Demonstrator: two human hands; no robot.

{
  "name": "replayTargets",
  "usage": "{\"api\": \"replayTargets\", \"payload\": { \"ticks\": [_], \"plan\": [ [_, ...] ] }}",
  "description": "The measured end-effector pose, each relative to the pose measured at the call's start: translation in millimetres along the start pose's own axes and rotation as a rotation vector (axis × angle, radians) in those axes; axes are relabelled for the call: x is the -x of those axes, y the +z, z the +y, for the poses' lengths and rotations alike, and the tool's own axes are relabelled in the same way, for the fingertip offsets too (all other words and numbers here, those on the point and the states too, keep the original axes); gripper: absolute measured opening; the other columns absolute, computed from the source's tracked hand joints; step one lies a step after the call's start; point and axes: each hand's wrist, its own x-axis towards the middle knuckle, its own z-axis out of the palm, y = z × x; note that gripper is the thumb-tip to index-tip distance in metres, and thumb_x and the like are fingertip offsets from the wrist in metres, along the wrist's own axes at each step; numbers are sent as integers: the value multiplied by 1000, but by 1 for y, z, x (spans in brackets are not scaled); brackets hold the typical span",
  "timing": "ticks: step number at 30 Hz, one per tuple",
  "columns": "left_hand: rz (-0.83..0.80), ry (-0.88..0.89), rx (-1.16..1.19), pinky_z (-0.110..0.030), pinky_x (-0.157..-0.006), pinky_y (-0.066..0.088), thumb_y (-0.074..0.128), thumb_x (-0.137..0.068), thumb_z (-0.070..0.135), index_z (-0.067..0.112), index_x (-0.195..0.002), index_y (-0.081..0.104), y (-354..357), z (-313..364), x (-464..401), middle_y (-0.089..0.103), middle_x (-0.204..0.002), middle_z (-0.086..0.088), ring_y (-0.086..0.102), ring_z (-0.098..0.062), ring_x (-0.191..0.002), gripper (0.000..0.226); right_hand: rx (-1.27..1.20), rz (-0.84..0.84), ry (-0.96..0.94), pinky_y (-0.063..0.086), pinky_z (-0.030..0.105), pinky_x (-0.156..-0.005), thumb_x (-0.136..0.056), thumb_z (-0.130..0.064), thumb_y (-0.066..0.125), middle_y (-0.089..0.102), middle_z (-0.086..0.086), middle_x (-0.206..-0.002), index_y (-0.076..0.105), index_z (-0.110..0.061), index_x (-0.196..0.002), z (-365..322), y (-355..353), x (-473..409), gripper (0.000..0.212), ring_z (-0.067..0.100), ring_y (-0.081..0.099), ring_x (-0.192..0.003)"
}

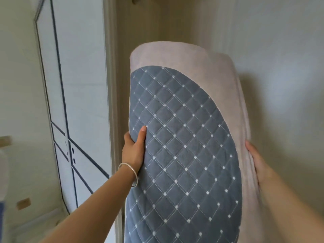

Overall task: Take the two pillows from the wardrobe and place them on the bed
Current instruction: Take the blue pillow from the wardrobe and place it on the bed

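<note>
A large pillow (184, 137) stands upright in front of me, its face a blue-grey quilted panel with white dots, bordered in pale pinkish fabric. My left hand (134, 148), with a silver bangle at the wrist, grips its left edge, thumb on the quilted face. Over on the pillow's right edge, my right hand (257, 162) holds the pale border, fingers partly hidden behind it. The pillow is inside the open wardrobe (192, 23), lifted between both hands. A second pillow and the bed are not visible.
The wardrobe's white door (73, 102) with dark blue trim lines stands open at the left. The wardrobe's pale inner walls rise behind and to the right of the pillow. A blurred pale object sits at the far left edge.
</note>
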Motion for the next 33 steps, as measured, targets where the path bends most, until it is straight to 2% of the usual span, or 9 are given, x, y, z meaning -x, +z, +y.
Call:
{"api": "replayTargets", "payload": {
  "ticks": [5,9,10,12,14,18,25,29,33],
  "plan": [
    [10,119,-4,-34,-95,40,49,-85,61,25,-139,37,-19,23,32,55,-121,6,55,-18,-106,66,-53,-31,-68,41,31,-61,-83,-54,51,60,10,-79,61,-19,-85,7,-9,32,36,24,54,-70],
    [87,126,-52,-37,-98,39,43,-87,64,23,-138,37,-48,27,50,54,-124,1,53,-23,-109,66,-4,-93,-51,45,30,-60,-37,-70,74,69,6,-67,63,-17,-92,14,4,53,78,21,60,-67],
    [107,120,-60,-36,-95,38,42,-88,64,23,-137,38,-56,28,55,54,-120,2,52,-23,-107,64,5,-109,-51,45,29,-58,-38,-70,74,69,5,-61,63,-17,-91,13,9,58,76,20,60,-63],
    [142,112,-63,-33,-92,35,41,-89,62,23,-136,38,-72,31,63,51,-114,4,51,-21,-104,62,-36,-151,-70,42,30,-57,-71,-61,60,66,3,-52,61,-17,-87,12,18,60,47,20,56,-63],
    [179,101,-58,-31,-91,33,41,-89,61,23,-136,39,-89,35,68,49,-114,6,48,-18,-103,60,-56,-187,-54,44,30,-56,-86,-54,48,66,0,-47,60,-18,-84,9,30,67,38,20,57,-61],
    [242,99,-64,-32,-93,33,40,-90,61,21,-137,40,-131,39,76,51,-118,3,47,-16,-103,62,-43,-279,-16,49,21,-47,-87,-55,45,68,0,-50,61,-18,-86,15,61,82,40,11,63,-44],
    [413,92,-115,-27,-93,29,37,-94,56,20,-134,45,-229,25,97,49,-117,7,45,-12,-106,54,-7,-459,42,49,32,-57,-90,-50,43,69,2,-56,60,-17,-81,56,142,104,38,19,63,-58],
    [581,38,-200,-29,-94,30,34,-93,59,18,-133,46,-296,12,113,51,-116,3,46,-15,-107,59,-3,-659,60,53,23,-42,-68,-56,67,69,3,-55,63,-11,-81,76,211,119,47,14,66,-47],
    [705,-54,-249,-35,-99,30,32,-93,61,16,-136,43,-360,-8,130,52,-132,-8,47,-25,-123,63,32,-823,130,54,21,-45,-90,-45,47,69,3,-60,64,-13,-85,108,283,125,36,12,66,-49]
  ]
}}
